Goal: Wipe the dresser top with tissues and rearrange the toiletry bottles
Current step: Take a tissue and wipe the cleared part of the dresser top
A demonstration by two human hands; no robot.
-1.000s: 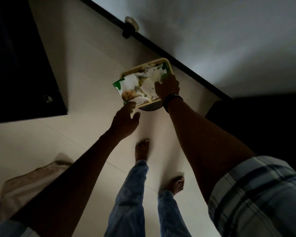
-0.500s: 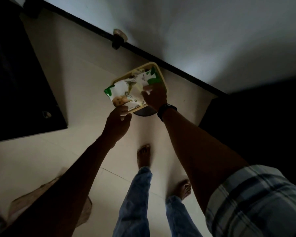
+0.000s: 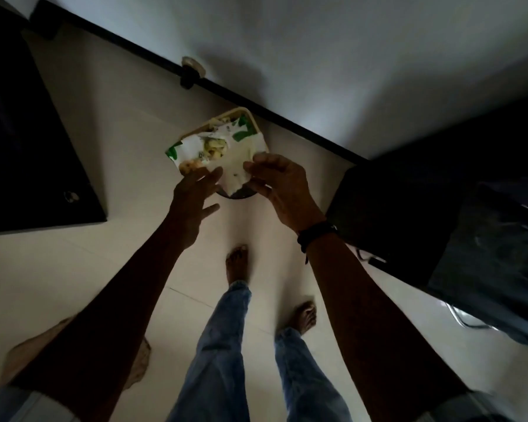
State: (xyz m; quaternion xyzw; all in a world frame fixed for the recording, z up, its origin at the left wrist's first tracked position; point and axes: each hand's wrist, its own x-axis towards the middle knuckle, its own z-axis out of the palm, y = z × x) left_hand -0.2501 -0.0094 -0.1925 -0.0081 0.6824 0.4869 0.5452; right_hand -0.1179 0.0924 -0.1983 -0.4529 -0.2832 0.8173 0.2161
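I am looking down at a small bin with a yellowish rim (image 3: pixel 247 112) standing on the pale floor by the wall. A green and white snack packet (image 3: pixel 195 149) and a crumpled white tissue (image 3: pixel 235 169) stick out of its top. My left hand (image 3: pixel 194 196) hovers over the bin's near left side, fingers spread, holding nothing. My right hand (image 3: pixel 282 185) is at the near right, fingers loosely curved and apart, fingertips at the tissue's edge. No dresser top or toiletry bottles are in view.
A dark cabinet (image 3: pixel 28 141) stands on the left and dark furniture (image 3: pixel 439 223) on the right. A black skirting strip with a door stop (image 3: pixel 191 70) runs behind the bin. My bare feet are on the tiles, with a mat (image 3: pixel 28 354) at lower left.
Both hands have let go of the packet and drawn back from the bin. The right hand no longer presses the contents down, and a white tissue now shows on top.
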